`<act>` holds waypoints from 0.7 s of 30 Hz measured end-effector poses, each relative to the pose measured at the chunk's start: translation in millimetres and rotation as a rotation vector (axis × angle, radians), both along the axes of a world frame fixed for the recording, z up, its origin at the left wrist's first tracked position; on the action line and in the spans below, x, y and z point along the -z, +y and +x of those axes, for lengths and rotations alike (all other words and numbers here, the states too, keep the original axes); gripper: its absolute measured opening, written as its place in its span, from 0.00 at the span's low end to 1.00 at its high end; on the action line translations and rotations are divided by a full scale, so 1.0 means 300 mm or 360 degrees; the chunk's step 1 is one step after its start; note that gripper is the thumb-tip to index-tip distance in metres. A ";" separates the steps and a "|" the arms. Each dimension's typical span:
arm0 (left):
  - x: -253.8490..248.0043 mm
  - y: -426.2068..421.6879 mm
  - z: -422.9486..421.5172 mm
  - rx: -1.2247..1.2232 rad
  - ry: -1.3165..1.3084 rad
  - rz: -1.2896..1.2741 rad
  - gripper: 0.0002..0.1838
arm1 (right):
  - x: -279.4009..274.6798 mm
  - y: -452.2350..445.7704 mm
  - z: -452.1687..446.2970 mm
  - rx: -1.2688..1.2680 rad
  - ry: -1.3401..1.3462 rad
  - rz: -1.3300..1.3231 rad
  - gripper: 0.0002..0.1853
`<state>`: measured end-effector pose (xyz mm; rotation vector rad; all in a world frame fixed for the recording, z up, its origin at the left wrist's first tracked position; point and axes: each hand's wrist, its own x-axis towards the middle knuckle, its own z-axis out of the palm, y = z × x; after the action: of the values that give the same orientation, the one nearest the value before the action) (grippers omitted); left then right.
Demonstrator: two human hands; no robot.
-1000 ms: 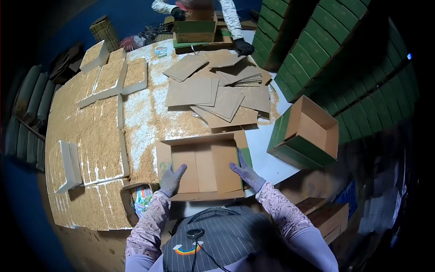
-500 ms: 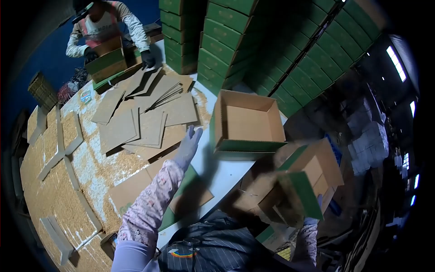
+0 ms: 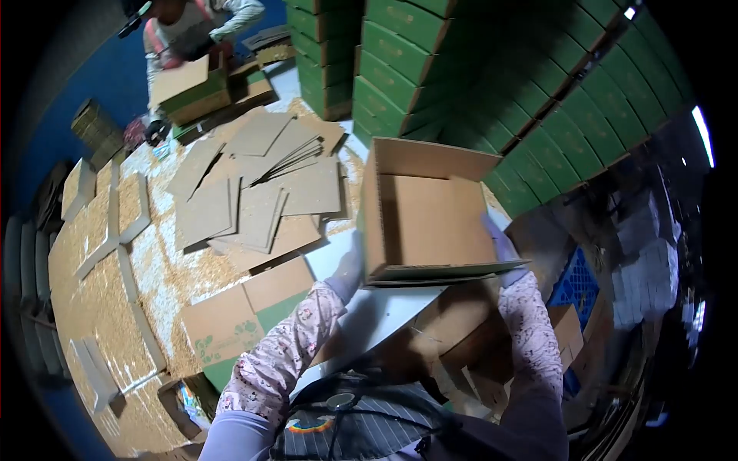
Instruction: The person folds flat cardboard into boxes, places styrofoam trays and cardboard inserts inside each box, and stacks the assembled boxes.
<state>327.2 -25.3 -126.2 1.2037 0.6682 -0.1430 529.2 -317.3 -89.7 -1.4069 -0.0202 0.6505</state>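
Observation:
An open cardboard box (image 3: 438,219), brown inside and green outside, is at the table's right corner. My right hand (image 3: 502,240) grips its right wall, some of the fingers reaching over the edge. Against its left wall, my left hand (image 3: 350,265) is pressed, blurred and with fingertips partly hidden. A second layer of edge shows under the box's near side, but I cannot tell how the two layers sit. Left of my left hand lie loose flat grey-brown cardboard sheets (image 3: 265,184) and a folded green-and-brown carton (image 3: 223,323).
Tall stacks of green boxes (image 3: 396,50) rise behind the box. Across the table, a co-worker (image 3: 184,31) handles another green box (image 3: 192,96). Sawdust-like crumbs and white-edged panels (image 3: 108,230) cover the left side. Cardboard (image 3: 453,315) and a blue crate (image 3: 576,288) lie below right.
The box my right hand held off to the right is now at the table corner, where another box stood. My left hand has moved right and down, to the box's left side.

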 end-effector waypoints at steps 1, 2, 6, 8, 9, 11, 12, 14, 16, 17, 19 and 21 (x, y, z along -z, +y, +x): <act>-0.046 0.012 -0.030 0.0080 0.0048 0.0143 0.37 | 0.001 -0.003 -0.015 -0.0010 0.0127 0.0278 0.28; 0.061 0.034 -0.095 0.0057 -0.0257 0.0614 0.33 | 0.002 -0.007 -0.031 -0.0024 0.0272 0.0545 0.27; 0.164 0.210 -0.539 -0.0013 -0.0094 0.2022 0.30 | 0.659 -0.412 -0.108 -0.0067 0.0499 -0.0170 0.17; 0.194 0.273 -0.866 0.0026 0.0402 0.2305 0.36 | 0.588 -0.209 -0.379 -0.0695 0.1138 -0.0161 0.08; 0.258 0.259 -1.011 0.0085 0.0729 0.2292 0.41 | 0.587 -0.077 -0.501 -0.0869 0.0743 -0.0156 0.14; 0.324 0.171 -1.181 0.0297 0.0873 0.2138 0.47 | 0.685 0.197 -0.686 -0.0754 0.0427 -0.0127 0.27; 0.326 0.119 -1.194 0.0347 0.0868 0.2101 0.48 | 0.607 0.386 -0.757 -0.0715 -0.0001 -0.0588 0.28; 0.319 0.034 -1.181 0.0294 0.0649 0.1997 0.49 | 0.735 0.559 -0.781 -0.1038 -0.1456 -0.1413 0.25; 0.318 0.005 -1.182 0.0282 0.0624 0.1933 0.47 | 0.686 0.623 -0.807 -0.0591 -0.1568 -0.1272 0.23; 0.313 0.029 -1.210 0.0247 0.0543 0.1875 0.45 | 0.588 0.645 -0.818 -0.0592 -0.1269 -0.1002 0.22; 0.264 0.102 -1.250 0.0039 0.0355 0.1667 0.39 | 0.303 0.682 -0.854 -0.0531 -0.0442 -0.0541 0.20; 0.063 0.215 -1.292 -0.0358 0.0298 0.1935 0.32 | 0.163 0.717 -0.858 -0.0542 -0.0256 -0.0241 0.18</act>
<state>-60.4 39.3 -145.2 2.2689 1.1030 0.4119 271.8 -102.3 -138.5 -1.6166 -0.3505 0.8302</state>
